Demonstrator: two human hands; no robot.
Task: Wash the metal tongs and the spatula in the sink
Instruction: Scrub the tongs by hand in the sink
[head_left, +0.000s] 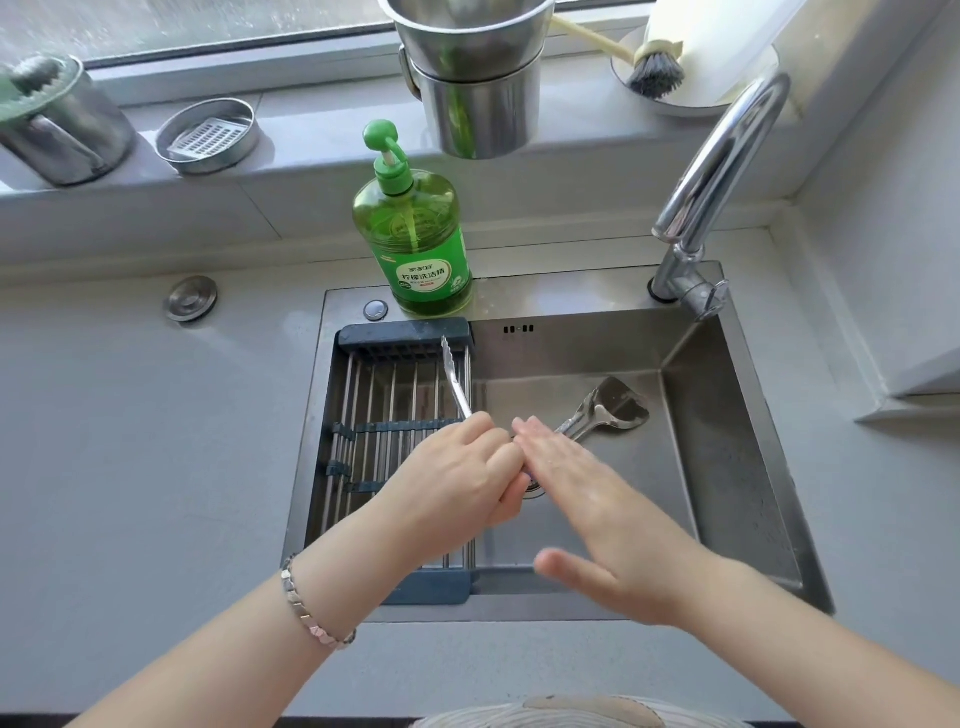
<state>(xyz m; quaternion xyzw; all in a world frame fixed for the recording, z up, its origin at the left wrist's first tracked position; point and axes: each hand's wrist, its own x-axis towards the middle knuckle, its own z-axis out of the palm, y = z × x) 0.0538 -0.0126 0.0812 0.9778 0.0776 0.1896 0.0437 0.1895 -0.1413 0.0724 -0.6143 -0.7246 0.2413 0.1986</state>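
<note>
My left hand (457, 473) is closed around the handle end of the metal tongs (456, 382). Their thin arm sticks up and to the left over the drying rack. My right hand (597, 499) is flat with its fingers stretched out, and the fingertips rest against my left hand's fingers above the drain. It grips nothing. The metal spatula (621, 408) lies on the floor of the sink (727, 467), blade toward the back right. Its handle runs under my right fingertips. Whatever sits between my two hands is hidden.
A slatted drying rack (384, 415) fills the sink's left part. A green dish-soap pump bottle (415, 239) stands on the back rim, and the chrome faucet (711, 182) arches at the back right. Steel cups, a tin and a brush sit on the window sill.
</note>
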